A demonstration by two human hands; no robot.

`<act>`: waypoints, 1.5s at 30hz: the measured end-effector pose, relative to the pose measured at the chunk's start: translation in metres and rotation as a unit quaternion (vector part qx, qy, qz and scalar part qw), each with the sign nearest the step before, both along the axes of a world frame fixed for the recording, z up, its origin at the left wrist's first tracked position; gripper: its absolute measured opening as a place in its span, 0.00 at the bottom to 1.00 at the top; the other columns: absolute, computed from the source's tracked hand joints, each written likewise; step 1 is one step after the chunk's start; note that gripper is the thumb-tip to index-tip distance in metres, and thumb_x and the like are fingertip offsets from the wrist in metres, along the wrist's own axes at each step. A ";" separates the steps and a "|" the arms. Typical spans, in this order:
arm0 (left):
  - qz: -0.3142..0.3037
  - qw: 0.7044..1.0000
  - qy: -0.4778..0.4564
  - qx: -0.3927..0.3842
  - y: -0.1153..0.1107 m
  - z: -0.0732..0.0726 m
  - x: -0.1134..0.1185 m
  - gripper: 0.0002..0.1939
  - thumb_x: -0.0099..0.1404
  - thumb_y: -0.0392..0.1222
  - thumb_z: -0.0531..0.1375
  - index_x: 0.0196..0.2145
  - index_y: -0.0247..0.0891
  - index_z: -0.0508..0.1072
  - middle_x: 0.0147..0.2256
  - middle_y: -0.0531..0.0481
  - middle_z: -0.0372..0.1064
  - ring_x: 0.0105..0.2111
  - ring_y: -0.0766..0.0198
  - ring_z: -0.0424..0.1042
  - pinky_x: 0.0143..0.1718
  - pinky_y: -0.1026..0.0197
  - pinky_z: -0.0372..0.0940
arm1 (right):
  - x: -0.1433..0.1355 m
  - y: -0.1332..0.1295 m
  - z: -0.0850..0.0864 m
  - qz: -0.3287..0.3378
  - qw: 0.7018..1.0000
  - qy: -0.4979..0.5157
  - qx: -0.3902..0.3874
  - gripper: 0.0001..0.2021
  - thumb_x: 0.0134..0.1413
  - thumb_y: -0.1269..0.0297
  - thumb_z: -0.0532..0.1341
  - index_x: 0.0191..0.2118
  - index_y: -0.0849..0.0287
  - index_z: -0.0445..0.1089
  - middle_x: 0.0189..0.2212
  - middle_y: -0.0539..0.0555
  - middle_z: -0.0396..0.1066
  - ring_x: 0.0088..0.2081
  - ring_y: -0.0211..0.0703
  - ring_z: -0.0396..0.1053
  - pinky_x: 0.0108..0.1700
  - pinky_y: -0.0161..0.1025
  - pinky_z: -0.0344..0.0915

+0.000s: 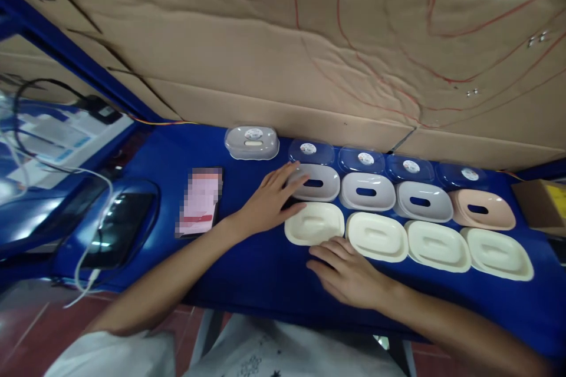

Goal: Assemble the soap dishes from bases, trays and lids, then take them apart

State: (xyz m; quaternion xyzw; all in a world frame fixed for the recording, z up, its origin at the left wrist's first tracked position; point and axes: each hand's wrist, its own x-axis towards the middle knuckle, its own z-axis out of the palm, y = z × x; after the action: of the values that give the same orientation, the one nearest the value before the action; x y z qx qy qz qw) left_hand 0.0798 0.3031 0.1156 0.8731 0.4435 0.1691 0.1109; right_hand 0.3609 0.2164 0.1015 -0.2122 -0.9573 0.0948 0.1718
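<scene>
My left hand (272, 197), fingers spread, reaches the left edge of the leftmost grey slotted tray (325, 193). Below that tray is a cream dish (313, 230); my right hand (342, 271) is at its lower edge, fingers apart and slightly bent, holding nothing I can see. More cream dishes (377, 237) run to the right in a row. Above them are further grey slotted trays (368, 203) and a peach one (489, 219) at the right end. Clear lids with round stickers (360, 166) form the back row. An assembled grey box with a clear lid (252, 152) sits at the back left.
A phone (201, 200) lies on the blue table (247, 271), left of my left hand. Farther left are another dark device (119, 227) and a white cable (79, 259). Cardboard (265, 59) stands along the back; an open carton (535, 206) is at the right.
</scene>
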 end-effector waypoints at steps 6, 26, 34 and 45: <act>0.032 0.995 -0.088 -0.016 0.008 -0.005 -0.010 0.21 0.75 0.52 0.64 0.60 0.40 0.75 0.71 0.35 0.59 0.70 0.46 0.65 0.68 0.42 0.65 | 0.001 0.002 0.001 0.026 0.999 0.022 -0.007 0.14 0.65 0.72 0.62 0.54 0.62 0.77 0.55 0.61 0.78 0.59 0.49 0.73 0.72 0.54 0.66; -0.097 0.985 -0.013 0.143 -0.034 0.031 0.000 0.10 0.78 0.47 0.61 0.44 0.40 0.78 0.46 0.43 0.80 0.45 0.54 0.79 0.48 0.51 0.73 | 0.008 -0.001 0.002 -0.164 0.975 0.144 0.049 0.21 0.56 0.71 0.67 0.55 0.49 0.73 0.59 0.57 0.71 0.64 0.58 0.66 0.66 0.58 0.60; -0.186 0.973 -0.002 0.139 -0.033 0.032 0.000 0.08 0.80 0.41 0.59 0.44 0.41 0.78 0.49 0.47 0.80 0.51 0.57 0.79 0.62 0.50 0.70 | 0.003 -0.001 0.005 -0.177 0.973 0.133 0.061 0.19 0.61 0.69 0.65 0.56 0.49 0.70 0.56 0.58 0.71 0.59 0.55 0.70 0.63 0.55 0.64; -0.215 0.974 0.000 0.070 -0.034 0.032 0.000 0.08 0.78 0.41 0.60 0.48 0.42 0.79 0.53 0.44 0.78 0.53 0.54 0.77 0.62 0.48 0.69 | 0.001 0.005 0.006 -0.124 0.990 0.056 0.031 0.19 0.66 0.72 0.63 0.61 0.59 0.70 0.60 0.64 0.76 0.64 0.54 0.70 0.69 0.55 0.57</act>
State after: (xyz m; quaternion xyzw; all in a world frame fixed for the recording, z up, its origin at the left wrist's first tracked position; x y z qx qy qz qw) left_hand 0.0796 0.2688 0.1474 0.9537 0.2326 0.1714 0.0834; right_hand 0.3623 0.2212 0.1080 -0.3178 -0.9150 0.0552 0.2423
